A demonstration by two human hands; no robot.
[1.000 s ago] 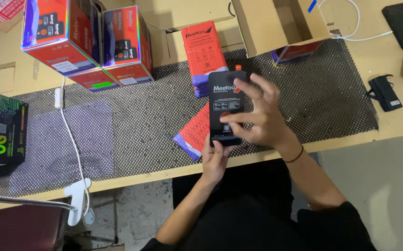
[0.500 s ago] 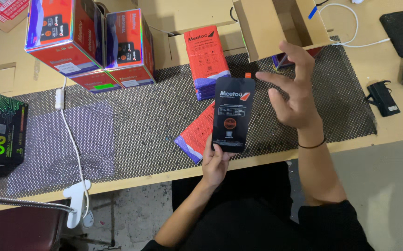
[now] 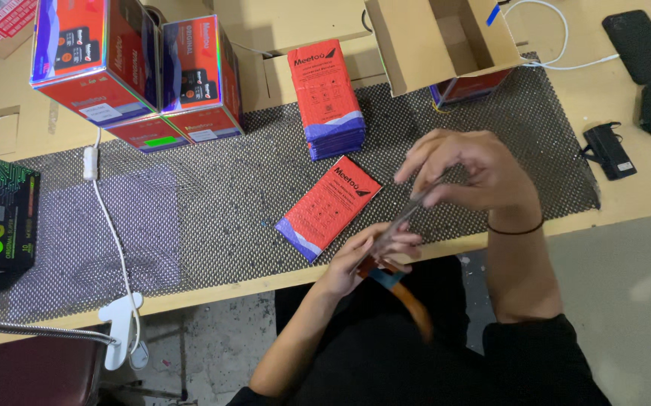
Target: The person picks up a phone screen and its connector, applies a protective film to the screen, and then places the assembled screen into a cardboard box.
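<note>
A thin dark package [image 3: 397, 225], seen edge-on and blurred, was gripped between the left hand [image 3: 367, 256] and right hand [image 3: 464, 169] over the tabletop's [image 3: 626, 192] near edge; firm edge grips were advised.

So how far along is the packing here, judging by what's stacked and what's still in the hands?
Done: a stack of red flat packets stands on the mesh mat. In hand: both the left hand and right hand hold a thin, blurred flat item. Left: one loose red packet lies beside them, not stacked.
</note>
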